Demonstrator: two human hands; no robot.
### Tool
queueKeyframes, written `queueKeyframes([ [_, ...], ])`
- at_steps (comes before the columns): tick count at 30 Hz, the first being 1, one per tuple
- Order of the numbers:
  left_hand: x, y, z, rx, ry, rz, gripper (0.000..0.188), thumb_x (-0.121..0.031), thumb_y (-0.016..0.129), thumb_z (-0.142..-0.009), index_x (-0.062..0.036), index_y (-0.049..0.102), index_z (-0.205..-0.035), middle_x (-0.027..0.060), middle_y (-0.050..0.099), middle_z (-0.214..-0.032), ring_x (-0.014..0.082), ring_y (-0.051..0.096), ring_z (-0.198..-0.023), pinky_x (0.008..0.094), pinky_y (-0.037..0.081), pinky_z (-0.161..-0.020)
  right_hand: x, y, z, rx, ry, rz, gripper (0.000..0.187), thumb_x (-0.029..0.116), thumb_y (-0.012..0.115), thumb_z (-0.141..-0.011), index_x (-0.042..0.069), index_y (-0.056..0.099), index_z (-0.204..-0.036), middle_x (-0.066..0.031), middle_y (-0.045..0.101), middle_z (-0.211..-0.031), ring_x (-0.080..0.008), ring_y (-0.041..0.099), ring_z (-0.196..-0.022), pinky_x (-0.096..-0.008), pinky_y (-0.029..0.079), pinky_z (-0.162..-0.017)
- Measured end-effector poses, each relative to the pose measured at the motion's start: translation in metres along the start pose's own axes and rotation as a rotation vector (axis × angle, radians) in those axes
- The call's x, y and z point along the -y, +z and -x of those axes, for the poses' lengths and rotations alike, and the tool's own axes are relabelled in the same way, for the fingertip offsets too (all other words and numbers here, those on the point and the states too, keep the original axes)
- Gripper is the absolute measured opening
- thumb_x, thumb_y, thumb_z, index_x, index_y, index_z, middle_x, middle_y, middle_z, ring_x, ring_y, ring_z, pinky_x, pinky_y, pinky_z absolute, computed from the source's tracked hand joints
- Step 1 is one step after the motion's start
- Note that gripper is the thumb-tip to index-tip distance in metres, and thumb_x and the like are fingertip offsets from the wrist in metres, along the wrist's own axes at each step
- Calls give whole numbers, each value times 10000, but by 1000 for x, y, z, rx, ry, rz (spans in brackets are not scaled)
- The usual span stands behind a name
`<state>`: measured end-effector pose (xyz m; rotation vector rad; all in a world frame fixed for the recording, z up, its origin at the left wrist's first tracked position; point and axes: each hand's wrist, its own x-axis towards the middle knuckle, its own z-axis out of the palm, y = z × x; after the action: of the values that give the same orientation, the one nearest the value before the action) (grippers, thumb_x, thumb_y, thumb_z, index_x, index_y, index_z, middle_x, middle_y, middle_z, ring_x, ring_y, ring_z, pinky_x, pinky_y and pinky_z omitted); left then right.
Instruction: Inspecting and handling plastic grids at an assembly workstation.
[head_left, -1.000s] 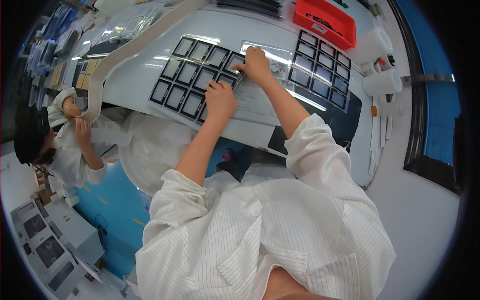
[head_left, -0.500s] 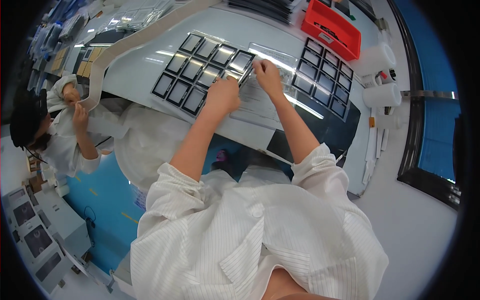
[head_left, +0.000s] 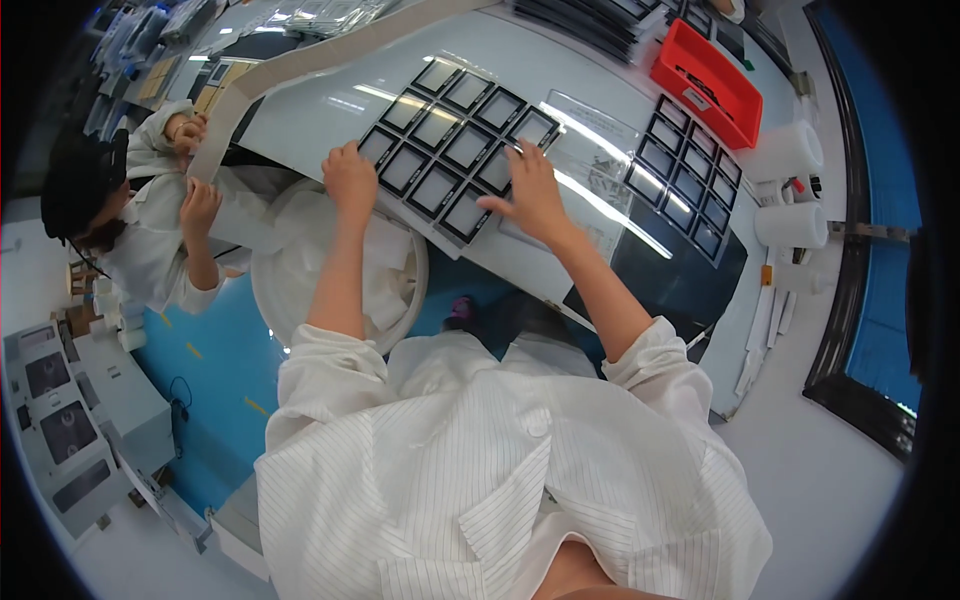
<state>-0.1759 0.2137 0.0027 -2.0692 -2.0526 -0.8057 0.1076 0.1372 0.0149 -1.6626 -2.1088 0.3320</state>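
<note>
A grid of black-framed panels (head_left: 437, 130) lies on the white table in front of me, its near corner close to the table edge. My left hand (head_left: 351, 182) is at the grid's left edge, its fingers curled together over the border; the thumb's grip is partly hidden. My right hand (head_left: 538, 200) rests at the grid's right side. Its fingertips touch the frames there, and the thumb stretches apart to the left. Farther right, a second, similar grid of framed panels (head_left: 684, 178) lies flat, with neither hand on it.
A clear sheet (head_left: 598, 150) lies between the grids. Behind stand a red bin (head_left: 706, 84) and a stack of black sheets (head_left: 580, 25). White rolls (head_left: 790, 226) line the right side. At left, a co-worker (head_left: 150, 215) handles a long pale strip (head_left: 260, 85) beside a round white tub (head_left: 420, 285).
My left hand has moved left from the grid's middle to its left edge. My right hand has come down along the right side, its thumb now spread. The view has shifted slightly.
</note>
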Motion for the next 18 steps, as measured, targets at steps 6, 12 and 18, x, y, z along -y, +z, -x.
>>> queueKeyframes([
  [6, 23, 3, -11, 211, -13, -125, 238, -125, 545, -798, -59, 623, -1013, 118, 607, -976, 323, 566, -938, 445, 471, -785, 15, 34, 13, 218, 86, 141, 1122, 728, 559, -718, 68, 66, -1480, -234, 25, -1522, -403, -9, -1409, -604, 86, -1081],
  [12, 8, -4, -19, 255, -88, -120, 201, -120, 534, -790, -56, 637, -950, 123, 630, -898, 318, 594, -886, 455, 467, -769, 12, 39, 10, 233, 124, 136, 1121, 757, 547, -702, 121, 65, -1490, -222, 15, -1526, -393, -25, -1412, -598, 74, -1084],
  [18, -9, -3, -25, 310, -177, -213, 197, -134, 550, -785, 11, 600, -908, 158, 632, -970, 332, 590, -953, 469, 466, -816, 14, 36, 11, 231, 139, 104, 1124, 752, 565, -691, 127, 81, -1490, -221, 16, -1526, -397, -22, -1411, -601, 73, -1081],
])
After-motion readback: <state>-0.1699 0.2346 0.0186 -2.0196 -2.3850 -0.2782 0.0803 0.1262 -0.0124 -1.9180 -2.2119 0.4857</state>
